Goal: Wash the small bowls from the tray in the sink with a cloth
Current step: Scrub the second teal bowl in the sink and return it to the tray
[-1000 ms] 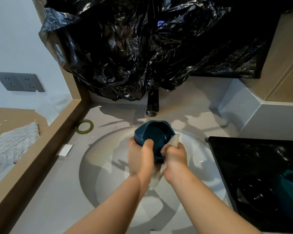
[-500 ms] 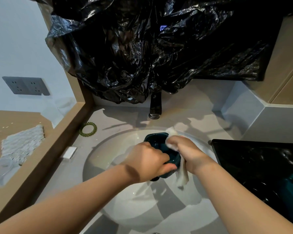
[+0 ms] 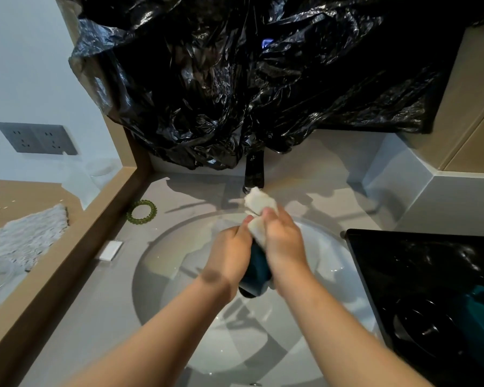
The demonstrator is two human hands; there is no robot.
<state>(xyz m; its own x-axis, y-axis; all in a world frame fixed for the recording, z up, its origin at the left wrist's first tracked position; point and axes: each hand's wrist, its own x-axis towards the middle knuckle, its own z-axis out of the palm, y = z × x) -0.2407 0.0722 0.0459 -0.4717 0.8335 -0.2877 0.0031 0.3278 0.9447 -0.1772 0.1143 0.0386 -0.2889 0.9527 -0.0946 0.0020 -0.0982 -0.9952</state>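
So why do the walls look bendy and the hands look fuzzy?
Head view: the wide lens curves straight edges like the wooden ledge; the right hand and cloth on the bowl look smeared, probably from moving fast; the black bag and tray show shiny glare; arm shadows cross the sink.

Head view, steeply down, close over sink (image 3: 162,277)

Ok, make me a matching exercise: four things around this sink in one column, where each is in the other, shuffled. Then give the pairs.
1 cloth
2 small bowl
3 green ring
4 black tray

A on the counter, left of the sink
B pinched in the right hand
C right of the sink
D gripped by the left hand, over the sink

Pairs: 1-B, 2-D, 3-A, 4-C
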